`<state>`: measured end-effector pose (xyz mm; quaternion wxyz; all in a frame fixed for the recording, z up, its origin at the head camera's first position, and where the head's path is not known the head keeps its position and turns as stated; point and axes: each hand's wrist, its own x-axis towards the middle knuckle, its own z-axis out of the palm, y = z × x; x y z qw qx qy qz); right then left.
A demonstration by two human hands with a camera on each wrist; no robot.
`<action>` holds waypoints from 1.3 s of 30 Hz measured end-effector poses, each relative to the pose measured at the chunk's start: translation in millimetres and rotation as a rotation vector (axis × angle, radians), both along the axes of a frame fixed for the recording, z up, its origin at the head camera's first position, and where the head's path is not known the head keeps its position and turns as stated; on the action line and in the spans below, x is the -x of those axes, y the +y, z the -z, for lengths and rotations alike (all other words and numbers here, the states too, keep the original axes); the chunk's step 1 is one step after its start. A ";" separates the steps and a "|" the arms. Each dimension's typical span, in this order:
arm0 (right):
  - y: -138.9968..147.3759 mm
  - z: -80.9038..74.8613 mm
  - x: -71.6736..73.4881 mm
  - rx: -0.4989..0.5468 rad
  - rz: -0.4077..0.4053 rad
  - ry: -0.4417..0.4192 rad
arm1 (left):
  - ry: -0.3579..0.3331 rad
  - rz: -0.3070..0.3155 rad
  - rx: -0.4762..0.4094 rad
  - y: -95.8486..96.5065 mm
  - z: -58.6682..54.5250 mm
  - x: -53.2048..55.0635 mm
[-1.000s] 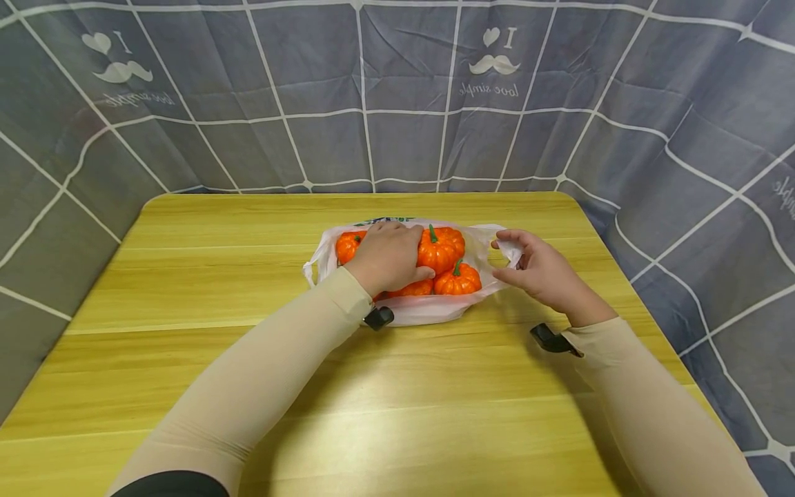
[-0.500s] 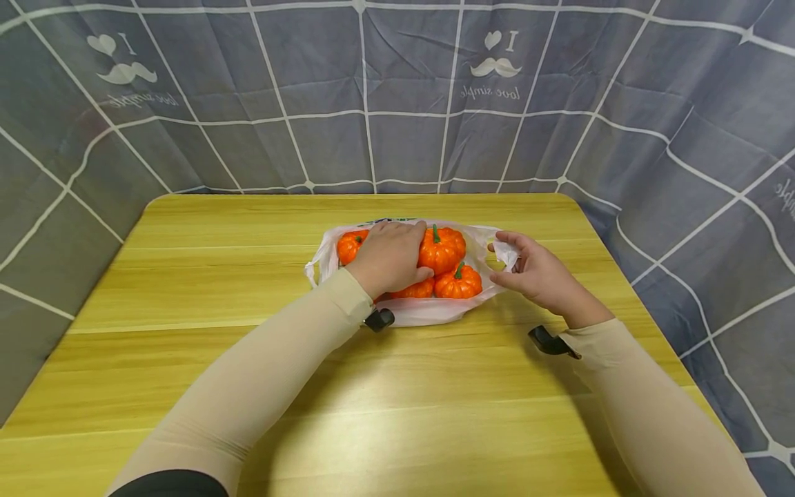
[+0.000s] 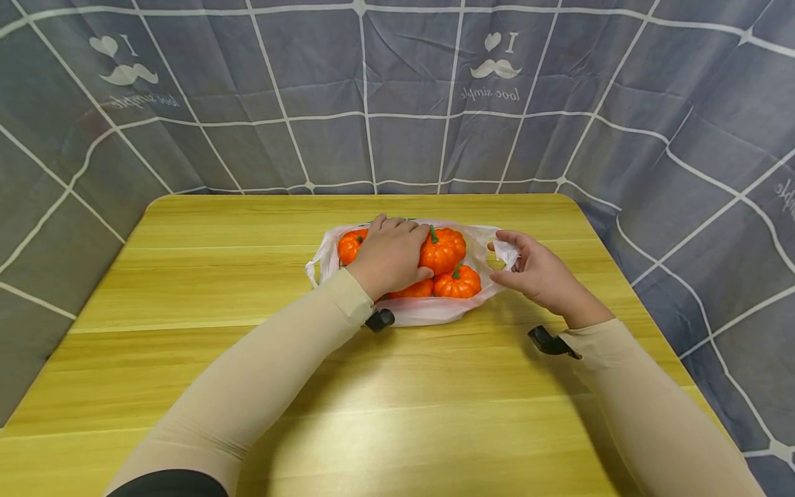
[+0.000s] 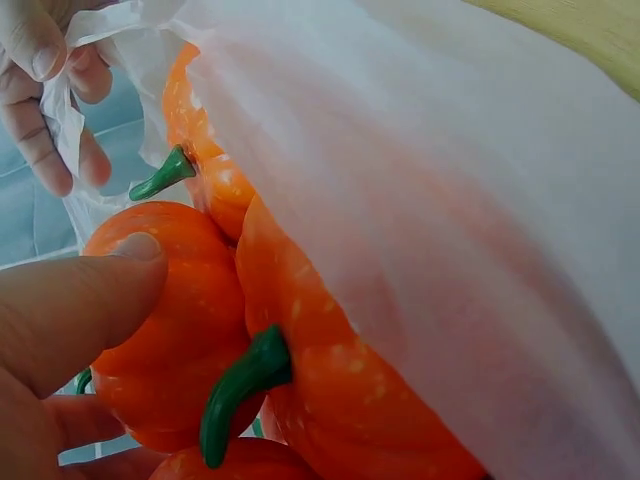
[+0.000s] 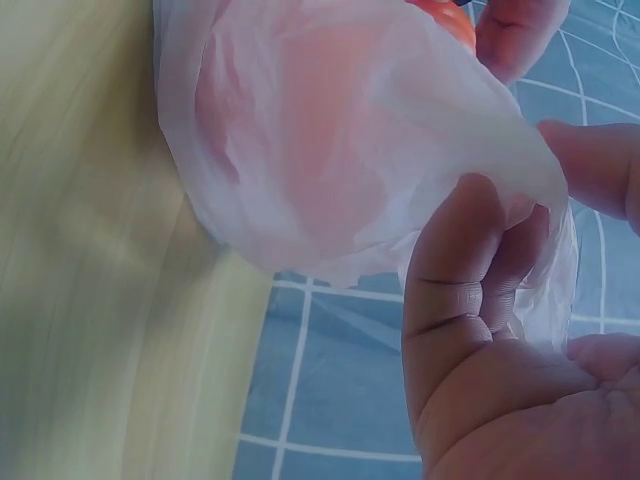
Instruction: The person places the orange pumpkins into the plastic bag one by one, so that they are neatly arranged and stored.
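A thin white plastic bag (image 3: 428,314) lies on the table with its mouth open, full of several small orange pumpkins with green stems. My left hand (image 3: 391,259) reaches over the bag and grips the upper pumpkin (image 3: 442,250); in the left wrist view its thumb lies on that pumpkin (image 4: 185,330), with fingers round the far side. A lower pumpkin (image 3: 457,283) sits just in front of it. Another pumpkin (image 3: 352,245) shows left of the hand. At the bag's right end, my right hand (image 3: 539,279) holds the bag's handle loop (image 3: 506,254), fingers curled through it.
The light wooden table (image 3: 298,386) stretches to both sides and in front of the bag. A grey curtain (image 3: 323,83) with white grid lines hangs behind the table and along both sides. The bag's left handle (image 3: 312,270) lies loose on the tabletop.
My right hand with the bag handle has shifted slightly left since a second ago. The left hand's fingers have lifted a little at the far side. The pumpkins are almost unmoved.
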<state>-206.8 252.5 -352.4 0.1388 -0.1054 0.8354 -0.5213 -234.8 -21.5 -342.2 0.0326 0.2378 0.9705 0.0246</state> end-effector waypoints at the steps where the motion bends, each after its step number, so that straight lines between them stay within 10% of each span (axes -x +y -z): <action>1: -0.2 -0.1 0.0 0.003 0.000 -0.001 | 0.003 0.001 -0.002 -0.1 0.1 -0.2; 21: -2.3 -3.5 4.1 0.077 0.010 -0.030 | 0.022 0.015 -0.048 -10.0 -2.5 -5.5; 39: -7.5 -4.0 6.8 0.138 0.075 -0.007 | 0.113 0.002 -0.131 -62.0 -10.4 -25.0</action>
